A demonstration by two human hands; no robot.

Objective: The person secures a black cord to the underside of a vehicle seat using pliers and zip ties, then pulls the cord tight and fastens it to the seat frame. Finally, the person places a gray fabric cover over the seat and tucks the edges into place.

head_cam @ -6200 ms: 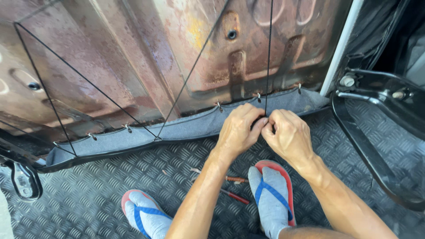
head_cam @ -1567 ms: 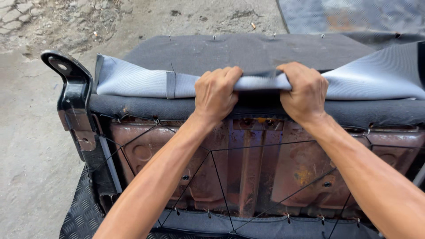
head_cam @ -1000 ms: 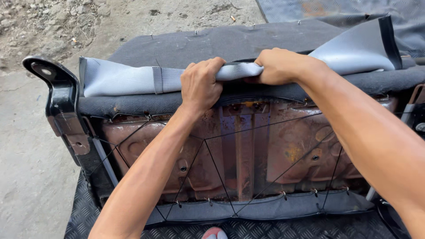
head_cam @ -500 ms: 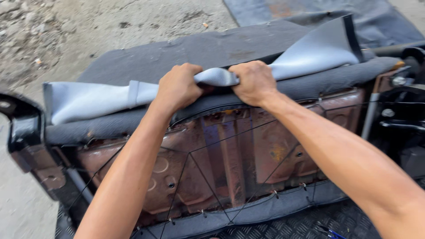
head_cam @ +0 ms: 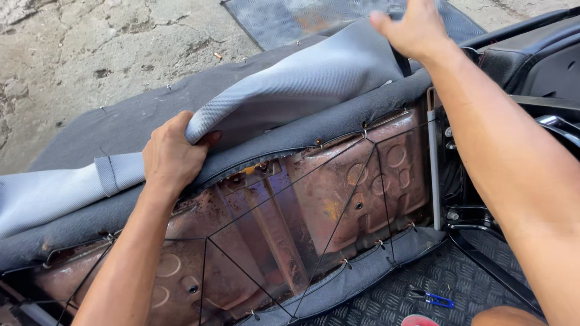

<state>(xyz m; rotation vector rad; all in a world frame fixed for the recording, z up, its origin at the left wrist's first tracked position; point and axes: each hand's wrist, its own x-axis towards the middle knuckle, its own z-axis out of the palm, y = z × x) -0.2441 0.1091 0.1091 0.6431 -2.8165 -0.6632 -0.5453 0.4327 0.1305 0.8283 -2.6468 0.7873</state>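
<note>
- Left hand point(head_cam: 172, 156) was curled shut, pinching a fold of the grey vinyl seat cover point(head_cam: 302, 84) along the upper edge of the upturned seat.
- Right hand point(head_cam: 414, 27) lay at the cover's far end; fingers partly out of frame, so its grip could not be told.
- Rusty seat pan point(head_cam: 314, 205) faced up, crossed by thin black cords point(head_cam: 338, 223).
- Blue-handled pliers point(head_cam: 432, 297) lay on the tread-plate mat point(head_cam: 423, 284).

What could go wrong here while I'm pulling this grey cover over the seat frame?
The left hand grips the grey cover just above hooks and taut wires on the rusty pan; a slip might scrape knuckles. The right hand holds only the cover's far end, so it may slip loose.
</note>
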